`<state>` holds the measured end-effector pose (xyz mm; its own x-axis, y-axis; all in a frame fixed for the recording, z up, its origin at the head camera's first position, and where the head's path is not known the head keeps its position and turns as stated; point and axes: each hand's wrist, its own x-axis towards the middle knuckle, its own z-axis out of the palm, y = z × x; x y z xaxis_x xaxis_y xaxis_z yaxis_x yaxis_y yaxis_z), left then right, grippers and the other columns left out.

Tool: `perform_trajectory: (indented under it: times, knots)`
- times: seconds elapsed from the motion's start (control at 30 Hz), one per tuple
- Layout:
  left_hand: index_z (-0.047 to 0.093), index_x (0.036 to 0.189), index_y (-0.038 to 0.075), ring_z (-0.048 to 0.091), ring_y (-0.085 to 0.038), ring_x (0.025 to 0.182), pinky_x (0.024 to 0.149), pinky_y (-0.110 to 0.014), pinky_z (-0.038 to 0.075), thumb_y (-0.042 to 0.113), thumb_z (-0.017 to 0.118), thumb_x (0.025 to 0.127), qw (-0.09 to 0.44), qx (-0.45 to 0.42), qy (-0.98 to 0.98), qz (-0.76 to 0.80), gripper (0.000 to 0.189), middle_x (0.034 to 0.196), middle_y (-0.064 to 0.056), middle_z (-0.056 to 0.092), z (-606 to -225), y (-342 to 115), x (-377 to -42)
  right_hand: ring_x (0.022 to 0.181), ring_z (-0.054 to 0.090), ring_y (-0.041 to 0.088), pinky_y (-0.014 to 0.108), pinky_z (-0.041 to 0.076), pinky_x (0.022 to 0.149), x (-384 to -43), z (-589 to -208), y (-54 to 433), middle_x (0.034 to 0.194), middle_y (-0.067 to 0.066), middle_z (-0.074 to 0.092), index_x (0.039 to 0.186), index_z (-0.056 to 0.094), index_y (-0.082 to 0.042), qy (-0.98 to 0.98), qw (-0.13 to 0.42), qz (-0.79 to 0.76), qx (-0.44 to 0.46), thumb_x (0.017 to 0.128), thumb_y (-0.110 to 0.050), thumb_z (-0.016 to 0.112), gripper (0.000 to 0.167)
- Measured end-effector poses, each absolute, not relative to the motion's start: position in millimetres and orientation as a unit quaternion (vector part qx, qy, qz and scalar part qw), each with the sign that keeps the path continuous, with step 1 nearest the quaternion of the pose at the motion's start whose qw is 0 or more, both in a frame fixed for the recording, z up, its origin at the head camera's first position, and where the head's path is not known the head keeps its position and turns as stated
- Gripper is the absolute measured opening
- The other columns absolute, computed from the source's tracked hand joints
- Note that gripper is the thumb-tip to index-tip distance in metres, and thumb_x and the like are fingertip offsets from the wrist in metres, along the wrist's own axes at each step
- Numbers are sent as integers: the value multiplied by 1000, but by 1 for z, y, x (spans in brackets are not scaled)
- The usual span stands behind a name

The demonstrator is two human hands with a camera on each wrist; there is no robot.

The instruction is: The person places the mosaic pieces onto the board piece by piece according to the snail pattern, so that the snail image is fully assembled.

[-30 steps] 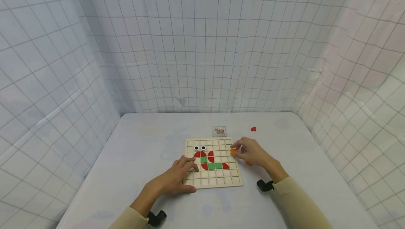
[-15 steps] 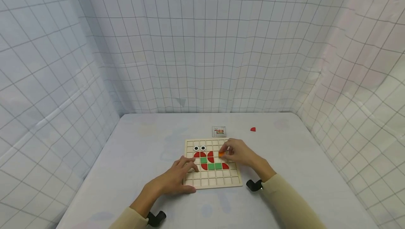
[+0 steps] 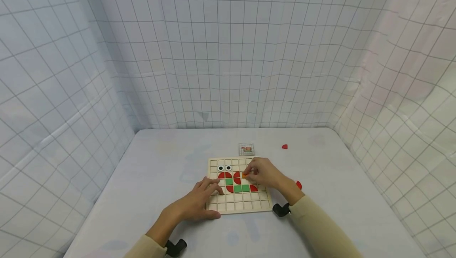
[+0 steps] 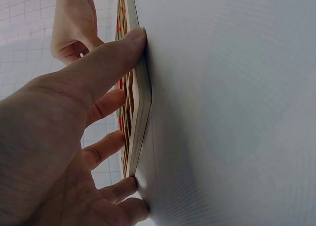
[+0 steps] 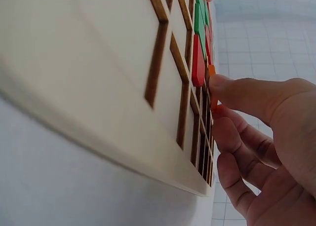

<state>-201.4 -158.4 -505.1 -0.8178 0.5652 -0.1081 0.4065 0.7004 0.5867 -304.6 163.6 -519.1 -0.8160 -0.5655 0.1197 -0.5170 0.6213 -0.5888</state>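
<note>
A pale wooden grid board (image 3: 236,207) lies on the table. My left hand (image 3: 199,199) rests on its left side with fingers spread; its thumb (image 4: 123,46) lies at the board's front edge in the left wrist view. Between the thumb and fingers of my right hand (image 3: 265,173) is pinched a small orange tile (image 5: 212,70), low over the cell just right of a red quarter-round tile (image 3: 236,177). Green square tiles (image 3: 238,188), more red tiles and two round eye tiles (image 3: 221,168) sit in other cells.
Beyond the board's far edge lies a small picture card (image 3: 246,149). One loose red piece (image 3: 284,146) is at the back right, and another red piece (image 3: 299,185) shows beside my right wrist. Gridded white curtains (image 3: 228,72) enclose the table (image 3: 160,163).
My right hand has moved left from the board's right edge, carrying the orange tile in over the grid. A red piece now shows beside the right wrist. The left hand has stayed put.
</note>
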Motion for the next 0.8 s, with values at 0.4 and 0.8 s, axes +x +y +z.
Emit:
perform_trajectory:
  times: [0.4, 0.8]
  knots:
    - [64, 142, 22, 32, -66, 170, 131, -84, 38, 43, 97, 97, 143, 265, 913, 276, 59, 182, -21, 43, -507, -159, -203, 94, 61, 8, 21, 53, 82, -304, -518, 163, 114, 0, 79, 112, 93, -12, 901, 33, -318, -292, 104, -7, 88, 11]
    - [64, 141, 24, 28, -69, 171, 130, -85, 38, 44, 97, 97, 144, 265, 912, 278, 59, 182, -21, 43, -507, -159, -205, 93, 62, 8, 23, 55, 81, -309, -520, 156, 110, 0, 81, 107, 94, -12, 903, 30, -320, -284, 101, -5, 90, 10]
